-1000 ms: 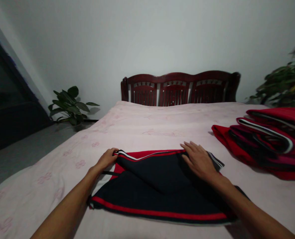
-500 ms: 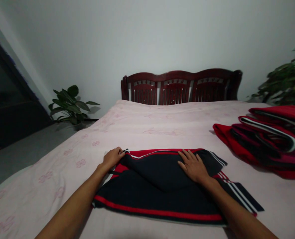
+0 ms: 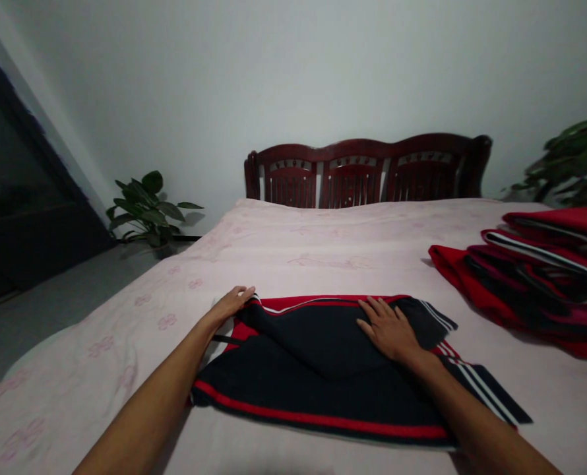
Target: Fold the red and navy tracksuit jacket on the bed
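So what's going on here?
A person has both hands at a dark piece of clothing with red trim, laid on a pink sheet. The left hand is at its far left corner; the right hand rests spread on top. A pile of red and dark clothes sits off to the right.

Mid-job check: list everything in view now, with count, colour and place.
Wall: one, pale grey, background
Headboard: one, dark reddish-brown, before the wall
Bedspread: one, pale pink with floral motifs, centre
Garment: one, dark with red and white trim, near part of bedspread
Folded clothes: one pile, pieces uncountable, mostly red, right
Plants: two, green, far left and far right
Door-like panel: one, dark, left
Floor: grey, left
Left hand: one, bare, at garment's far left corner
Right hand: one, bare, flat on garment
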Motion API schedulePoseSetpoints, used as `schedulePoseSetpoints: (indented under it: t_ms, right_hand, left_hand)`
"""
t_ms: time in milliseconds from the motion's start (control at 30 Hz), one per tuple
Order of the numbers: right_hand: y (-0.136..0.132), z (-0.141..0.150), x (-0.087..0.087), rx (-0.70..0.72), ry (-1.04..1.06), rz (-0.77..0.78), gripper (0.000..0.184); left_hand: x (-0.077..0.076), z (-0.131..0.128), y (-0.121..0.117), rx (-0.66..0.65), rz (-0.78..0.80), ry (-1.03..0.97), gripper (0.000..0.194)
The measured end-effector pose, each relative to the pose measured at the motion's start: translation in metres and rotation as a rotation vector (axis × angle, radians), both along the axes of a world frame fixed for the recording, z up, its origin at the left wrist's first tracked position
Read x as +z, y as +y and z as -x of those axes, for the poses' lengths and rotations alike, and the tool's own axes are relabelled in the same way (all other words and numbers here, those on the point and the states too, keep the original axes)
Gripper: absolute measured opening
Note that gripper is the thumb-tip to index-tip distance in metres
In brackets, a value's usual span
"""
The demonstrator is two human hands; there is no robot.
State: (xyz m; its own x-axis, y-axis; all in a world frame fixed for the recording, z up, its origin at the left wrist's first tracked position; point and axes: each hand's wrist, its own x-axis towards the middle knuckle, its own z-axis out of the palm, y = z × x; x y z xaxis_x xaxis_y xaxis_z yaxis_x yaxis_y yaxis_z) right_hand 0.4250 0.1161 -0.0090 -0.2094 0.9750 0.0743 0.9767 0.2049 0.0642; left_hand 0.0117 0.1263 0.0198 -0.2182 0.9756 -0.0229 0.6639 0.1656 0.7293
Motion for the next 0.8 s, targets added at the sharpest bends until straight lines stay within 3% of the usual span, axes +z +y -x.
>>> schedulePoseSetpoints:
  t_ms: [100, 300, 400, 533, 667, 800]
  right_hand:
    - [0.000, 0.000, -0.002, -0.004, -0.005, -0.025, 0.061]
    - [0.000, -0.004, -0.008, -0.057, 0.003, -0.039, 0.062]
    - [-0.001, -0.005, -0.009, -0.095, -0.008, -0.059, 0.062]
    - [-0.003, -0.003, -0.008, -0.107, -0.019, -0.056, 0.062]
    - [-0.004, 0.000, -0.007, -0.117, -0.024, -0.046, 0.062]
    - [-0.005, 0.000, -0.007, -0.117, -0.036, -0.045, 0.062]
  left_hand:
    - [-0.007, -0.006, 0.000, 0.025, 0.011, 0.120, 0.052]
    - [-0.018, -0.009, 0.000, 0.036, -0.001, 0.290, 0.042]
    - [-0.012, 0.000, -0.002, -0.003, 0.004, 0.310, 0.041]
    - [0.011, 0.008, -0.009, -0.027, 0.007, 0.359, 0.029]
    - [0.025, -0.021, -0.020, -0.024, -0.059, 0.457, 0.041]
    - [0.005, -0.072, -0.035, -0.109, -0.067, 0.526, 0.051]
